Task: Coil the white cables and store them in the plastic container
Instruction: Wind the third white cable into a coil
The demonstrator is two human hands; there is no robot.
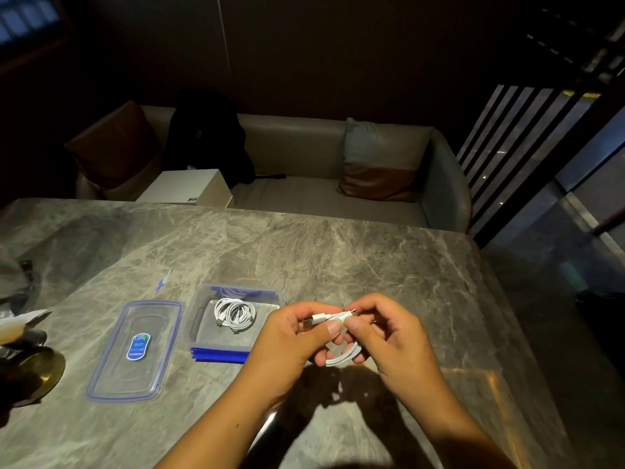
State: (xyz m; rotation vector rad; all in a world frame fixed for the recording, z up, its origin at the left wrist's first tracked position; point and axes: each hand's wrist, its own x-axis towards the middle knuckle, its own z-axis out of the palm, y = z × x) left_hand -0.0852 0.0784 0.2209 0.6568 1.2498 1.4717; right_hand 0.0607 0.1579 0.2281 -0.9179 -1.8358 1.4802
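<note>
Hands nearest, just right of container (pixel 198 316), raised off table (pixel 372 258). Sweep: lid (pixel 135 350) off, lying flat left of container; container open, coiled cables (pixel 235 314) inside. Left hand (pixel 287 336) curls round cable (pixel 341 358), thumb pinning the plug end. Right hand (pixel 389 336) pinches the other end between thumb and forefinger.

Step, by my reading: finishing the coil. Plug ends lie side by side, long axis left-right, USB plug pointing toward container; loops hang below the fingers. Next calls for tucking the ends so the coil holds, then carrying it left into container.
</note>
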